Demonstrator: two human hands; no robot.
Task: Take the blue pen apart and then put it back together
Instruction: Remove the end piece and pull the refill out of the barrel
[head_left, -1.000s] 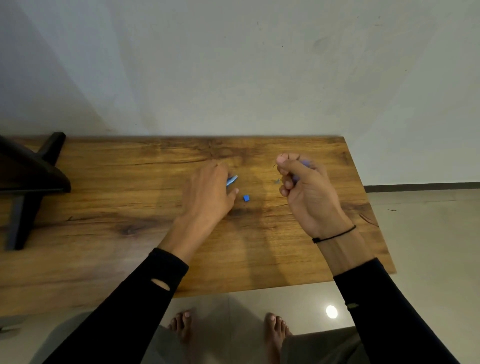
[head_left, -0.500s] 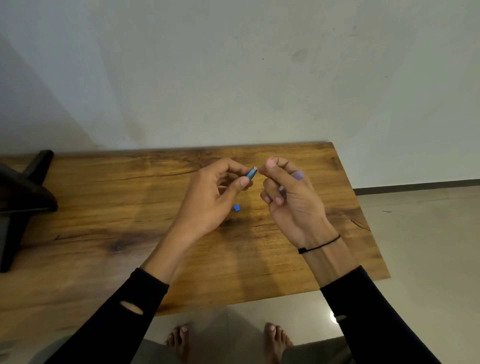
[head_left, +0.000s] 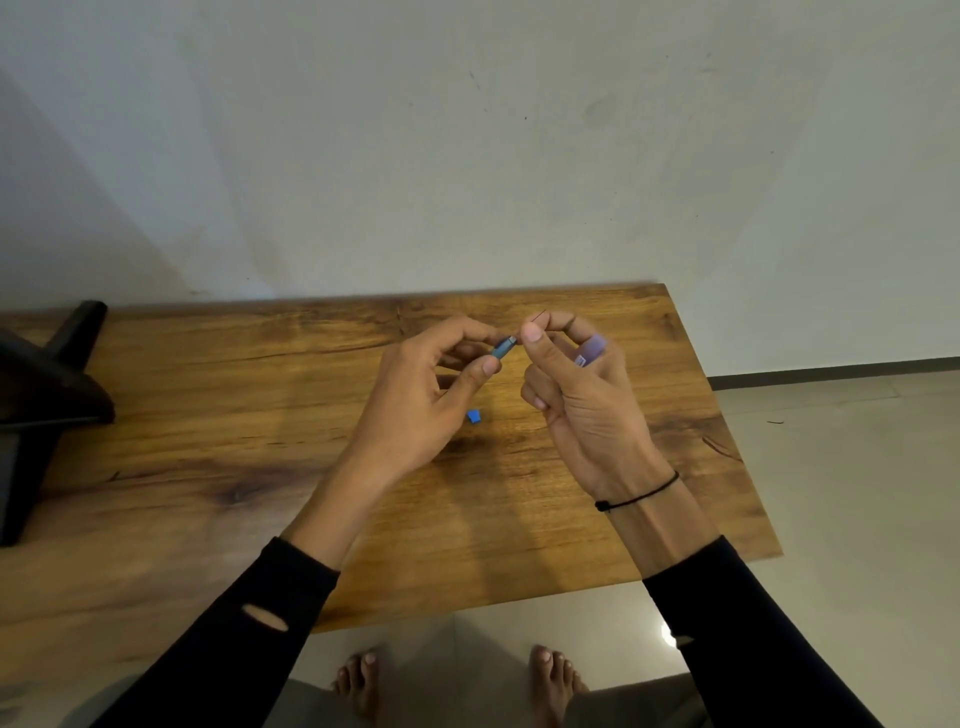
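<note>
Black sleeves enter from the bottom of the frame, bare feet between them on the floor. Above them the wooden tabletop (head_left: 218, 457) carries one loose small blue piece (head_left: 473, 416) at mid-frame, lying apart from both hands. Higher, the left hand (head_left: 415, 400) pinches a short blue tip section (head_left: 503, 348) between thumb and forefinger. The right hand (head_left: 576, 395), just beside it, pinches what looks like a thin refill (head_left: 537, 315) while its curled fingers hold the lilac barrel (head_left: 589, 352) in the palm. Judging by this, the pen is fully apart and reassembly seems only beginning. No containers are visible.
</note>
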